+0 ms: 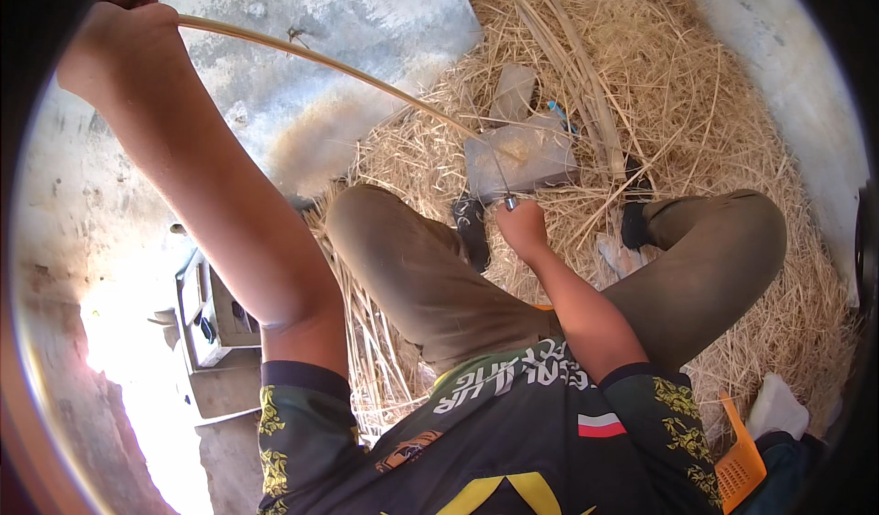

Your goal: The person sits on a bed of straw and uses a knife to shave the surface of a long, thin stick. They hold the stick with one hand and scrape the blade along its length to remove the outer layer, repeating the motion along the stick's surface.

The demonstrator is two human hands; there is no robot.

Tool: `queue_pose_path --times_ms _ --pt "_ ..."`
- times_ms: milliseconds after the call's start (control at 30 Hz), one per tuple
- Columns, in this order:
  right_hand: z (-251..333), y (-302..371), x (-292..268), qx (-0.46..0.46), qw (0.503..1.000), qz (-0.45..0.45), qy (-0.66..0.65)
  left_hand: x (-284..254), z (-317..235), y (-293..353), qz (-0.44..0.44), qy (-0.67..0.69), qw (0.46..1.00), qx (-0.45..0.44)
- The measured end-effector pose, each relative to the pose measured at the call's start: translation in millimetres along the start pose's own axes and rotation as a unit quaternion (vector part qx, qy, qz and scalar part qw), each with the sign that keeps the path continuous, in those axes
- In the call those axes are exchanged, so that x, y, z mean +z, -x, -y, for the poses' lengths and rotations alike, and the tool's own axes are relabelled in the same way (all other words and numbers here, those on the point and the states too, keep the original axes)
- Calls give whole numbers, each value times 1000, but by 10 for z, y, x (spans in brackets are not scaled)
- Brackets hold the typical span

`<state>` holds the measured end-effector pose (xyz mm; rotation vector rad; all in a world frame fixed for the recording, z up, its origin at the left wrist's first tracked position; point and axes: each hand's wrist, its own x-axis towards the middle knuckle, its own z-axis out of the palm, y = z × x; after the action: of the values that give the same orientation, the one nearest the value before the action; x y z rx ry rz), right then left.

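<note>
Raised at the upper left, my left hand (133, 11) is closed round one end of a long, thin cane strip (339, 74), probably bamboo or rattan. The strip slopes down to the right and its lower end reaches a grey stone block (540, 153) dusted with pale shavings. Between my knees, my right hand (523, 227) is wrapped round a knife (499, 169). Its thin blade points up toward the block and meets the strip near the block's near left part. Most of the knife's handle is hidden in my fist.
Straw-like shavings (696, 112) cover the floor around my legs. Behind the block lie a smaller brick (513, 92) and several long flat strips (581, 66). To the left are a wooden box frame (211, 314) and a bundle of split strips (371, 359). An orange plastic piece (740, 469) sits at lower right.
</note>
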<state>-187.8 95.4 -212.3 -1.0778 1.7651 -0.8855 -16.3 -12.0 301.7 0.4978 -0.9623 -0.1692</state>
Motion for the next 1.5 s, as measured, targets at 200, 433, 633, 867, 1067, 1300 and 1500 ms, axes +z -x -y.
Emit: queue_pose_path --times_ms 200,433,633,867,1067,1300,1500 --pt "641 191 -169 -20 989 67 -128 129 -52 279 12 -54 998 26" --pt "104 -44 9 -42 997 -32 -49 296 -94 340 71 -83 992 62" --pt "55 -47 79 9 999 -33 -21 462 -186 534 20 -76 997 27" --pt "547 116 -231 -82 996 3 -24 376 -103 284 77 -89 991 56" --pt "-125 -15 -74 65 997 -37 33 480 -50 348 46 -75 995 45" --pt "609 65 -224 -115 993 -17 -27 478 -108 463 21 -99 994 32" --pt "-328 -151 -65 108 993 -37 33 468 80 324 96 -90 986 99"
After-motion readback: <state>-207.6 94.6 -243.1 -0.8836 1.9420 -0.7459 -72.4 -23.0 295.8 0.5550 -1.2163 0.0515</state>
